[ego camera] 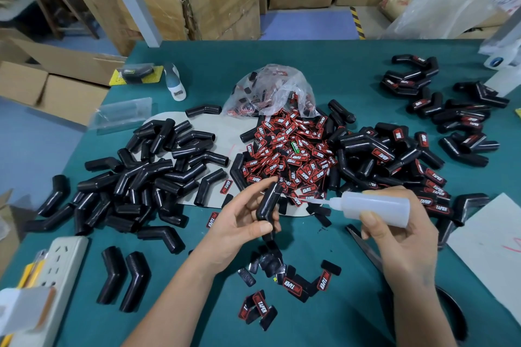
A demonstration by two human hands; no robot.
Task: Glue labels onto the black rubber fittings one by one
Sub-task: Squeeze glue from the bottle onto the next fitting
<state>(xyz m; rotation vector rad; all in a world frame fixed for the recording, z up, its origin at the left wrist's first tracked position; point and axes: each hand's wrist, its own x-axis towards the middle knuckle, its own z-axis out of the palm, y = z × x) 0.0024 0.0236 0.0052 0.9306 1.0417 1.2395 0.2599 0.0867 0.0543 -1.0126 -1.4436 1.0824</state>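
My left hand (pixel 242 221) grips a black rubber fitting (pixel 269 201) upright above the green table (pixel 310 65). My right hand (pixel 403 239) holds a translucent glue bottle (pixel 375 207), its nozzle pointing left toward the fitting, the tip a short gap away. A heap of red-and-black labels (pixel 293 155) lies in the middle, spilling from a clear plastic bag (pixel 270 90). Unlabelled fittings (pixel 152 175) pile up on the left. Labelled fittings (pixel 400 155) lie on the right and far right.
Loose labels (pixel 260 308) lie near the front edge, with scissors (pixel 366 248) under my right wrist. A white power strip (pixel 60 267) sits front left, white paper (pixel 490 248) front right. Cardboard boxes (pixel 225 0) stand behind and left of the table.
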